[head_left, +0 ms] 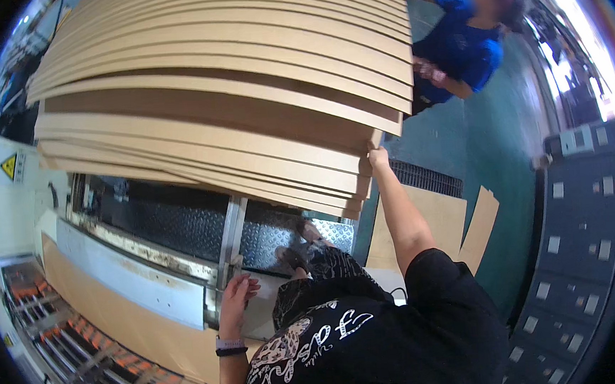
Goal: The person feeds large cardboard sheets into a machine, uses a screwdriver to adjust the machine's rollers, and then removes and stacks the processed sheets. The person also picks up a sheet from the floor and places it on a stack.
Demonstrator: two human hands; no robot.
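Observation:
A big stack of tan cardboard sheets (240, 40) fills the upper part of the view, its layers fanned like steps. A dark gap splits the stack toward its near side. At the right end of this gap, my right hand (378, 157) is closed on the corner of a cardboard sheet (365, 145), arm stretched forward. My left hand (239, 292) hangs low near a metal post, its fingers loosely bent and apart, with nothing in them. On that wrist are a light band and a dark band.
A person in a blue shirt (464, 38) stands right of the stack. A metal tread-plate platform (261, 241) lies under my feet. Rollers (84, 357) run at lower left. Flat boards (423, 216) and a floor grate (428, 178) lie at right, before grey cabinets (575, 244).

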